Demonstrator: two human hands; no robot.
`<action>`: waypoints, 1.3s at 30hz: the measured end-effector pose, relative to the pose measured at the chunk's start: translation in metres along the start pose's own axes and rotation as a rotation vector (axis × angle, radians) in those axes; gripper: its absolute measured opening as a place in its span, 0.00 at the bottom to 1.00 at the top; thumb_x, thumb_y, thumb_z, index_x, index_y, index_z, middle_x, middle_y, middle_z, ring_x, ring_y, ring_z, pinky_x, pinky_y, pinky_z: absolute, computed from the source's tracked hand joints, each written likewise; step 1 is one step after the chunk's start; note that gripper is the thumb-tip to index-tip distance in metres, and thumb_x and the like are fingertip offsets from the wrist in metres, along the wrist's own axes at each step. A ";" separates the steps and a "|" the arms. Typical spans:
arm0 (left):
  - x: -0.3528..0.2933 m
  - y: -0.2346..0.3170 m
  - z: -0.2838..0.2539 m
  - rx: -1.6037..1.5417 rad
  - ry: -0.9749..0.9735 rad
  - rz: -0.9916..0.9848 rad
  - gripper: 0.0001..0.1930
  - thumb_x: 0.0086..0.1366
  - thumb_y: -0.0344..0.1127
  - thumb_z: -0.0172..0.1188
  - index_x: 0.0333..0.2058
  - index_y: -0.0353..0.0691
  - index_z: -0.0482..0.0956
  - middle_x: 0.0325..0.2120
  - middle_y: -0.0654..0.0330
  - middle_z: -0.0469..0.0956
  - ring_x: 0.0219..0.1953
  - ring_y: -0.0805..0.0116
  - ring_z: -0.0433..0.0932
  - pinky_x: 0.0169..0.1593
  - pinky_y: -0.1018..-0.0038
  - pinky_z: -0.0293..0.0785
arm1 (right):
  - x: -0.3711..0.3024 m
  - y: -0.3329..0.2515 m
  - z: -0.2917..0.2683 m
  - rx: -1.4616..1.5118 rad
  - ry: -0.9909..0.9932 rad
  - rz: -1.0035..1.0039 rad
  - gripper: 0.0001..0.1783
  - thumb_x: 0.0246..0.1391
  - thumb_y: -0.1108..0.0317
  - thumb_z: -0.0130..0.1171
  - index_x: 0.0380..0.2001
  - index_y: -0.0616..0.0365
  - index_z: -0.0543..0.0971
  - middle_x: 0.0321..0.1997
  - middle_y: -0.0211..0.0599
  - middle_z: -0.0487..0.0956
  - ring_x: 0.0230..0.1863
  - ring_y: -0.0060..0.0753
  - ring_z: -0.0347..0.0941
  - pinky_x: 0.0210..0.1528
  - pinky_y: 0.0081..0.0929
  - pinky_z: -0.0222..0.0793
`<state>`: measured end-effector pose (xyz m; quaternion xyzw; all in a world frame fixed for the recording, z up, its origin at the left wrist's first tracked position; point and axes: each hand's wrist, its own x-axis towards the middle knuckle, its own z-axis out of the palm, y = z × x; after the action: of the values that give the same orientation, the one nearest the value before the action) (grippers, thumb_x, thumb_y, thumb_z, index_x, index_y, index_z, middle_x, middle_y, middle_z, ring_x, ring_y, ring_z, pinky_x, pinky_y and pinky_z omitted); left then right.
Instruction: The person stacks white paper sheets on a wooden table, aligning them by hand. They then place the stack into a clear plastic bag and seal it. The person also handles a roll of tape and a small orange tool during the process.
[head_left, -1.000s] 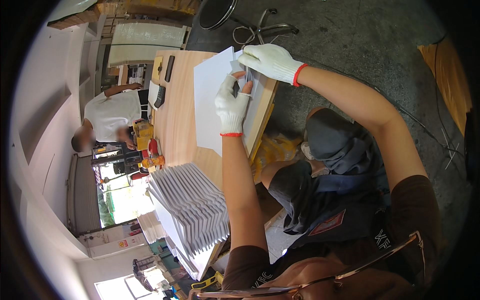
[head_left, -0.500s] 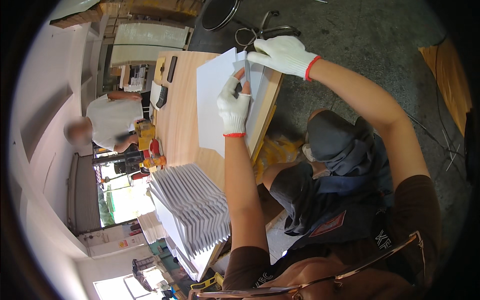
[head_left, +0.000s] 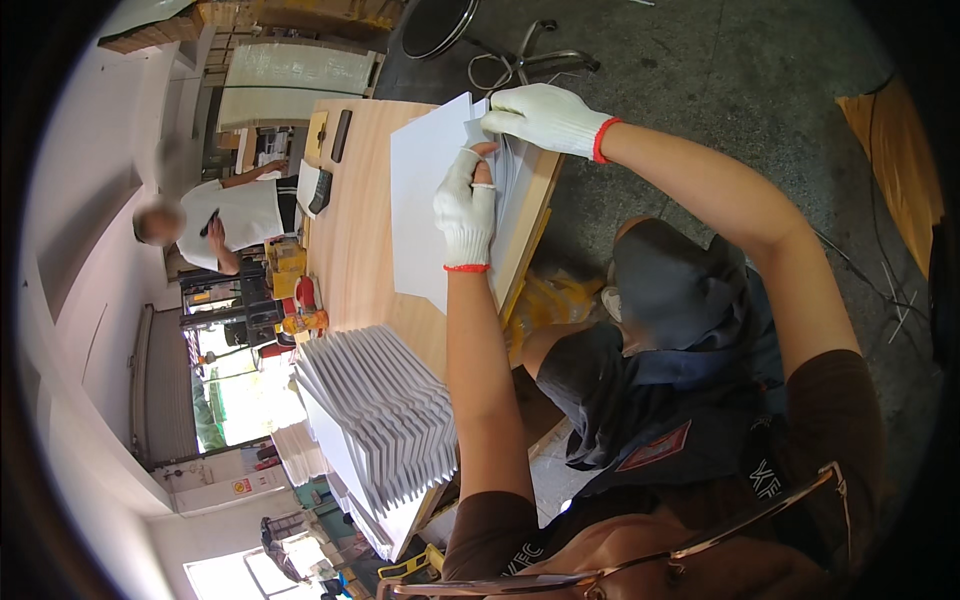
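Note:
A large white sheet (head_left: 422, 200), which looks like board or heavy paper, lies on the light wooden table (head_left: 362, 200). My left hand (head_left: 466, 222) wears a white glove with bare thumb and fingertips. It lies over the sheet's right part, thumb and finger bent together at a raised edge. My right hand (head_left: 550, 120), gloved in white with a red cuff, pinches the far right corner of the white layers. Between the two hands a small greyish flap (head_left: 474, 130) stands up. My fingertips partly hide the gripped edge.
Near left on the table rises a tall stack of folded white sheets (head_left: 375, 400). A black remote-like object (head_left: 342, 136) and a calculator (head_left: 320, 190) lie at the far side. Across the table stands a person (head_left: 240, 212). A wheeled stool (head_left: 525, 65) is beyond the table.
My right hand has shifted a little left along the corner, closer to my left hand. The gripped edge has bent inward. Across the table, the person now holds up a dark object.

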<state>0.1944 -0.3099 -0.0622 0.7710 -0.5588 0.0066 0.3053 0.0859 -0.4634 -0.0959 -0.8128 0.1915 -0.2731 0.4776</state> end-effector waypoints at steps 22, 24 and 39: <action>0.002 -0.015 0.005 -0.087 -0.066 -0.104 0.17 0.54 0.34 0.69 0.44 0.45 0.80 0.23 0.61 0.73 0.26 0.70 0.71 0.36 0.74 0.71 | -0.004 0.002 0.003 0.042 0.019 0.066 0.24 0.53 0.45 0.48 0.36 0.53 0.80 0.35 0.42 0.81 0.39 0.46 0.77 0.42 0.39 0.69; 0.002 -0.016 0.006 -0.115 -0.067 -0.112 0.17 0.54 0.34 0.69 0.44 0.45 0.80 0.24 0.61 0.73 0.27 0.70 0.71 0.36 0.74 0.71 | -0.003 0.003 0.003 0.040 0.018 0.065 0.24 0.53 0.45 0.48 0.36 0.53 0.80 0.35 0.42 0.81 0.39 0.46 0.77 0.42 0.39 0.69; 0.000 0.009 -0.002 0.070 0.010 -0.026 0.15 0.63 0.30 0.53 0.47 0.48 0.80 0.26 0.57 0.77 0.28 0.64 0.77 0.36 0.73 0.73 | 0.002 0.020 -0.015 -0.678 0.047 -0.523 0.15 0.57 0.52 0.51 0.29 0.50 0.78 0.22 0.38 0.75 0.28 0.43 0.76 0.30 0.41 0.71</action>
<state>0.1876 -0.3105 -0.0567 0.7883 -0.5469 0.0261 0.2808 0.0772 -0.4843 -0.1070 -0.9386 0.0690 -0.3249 0.0935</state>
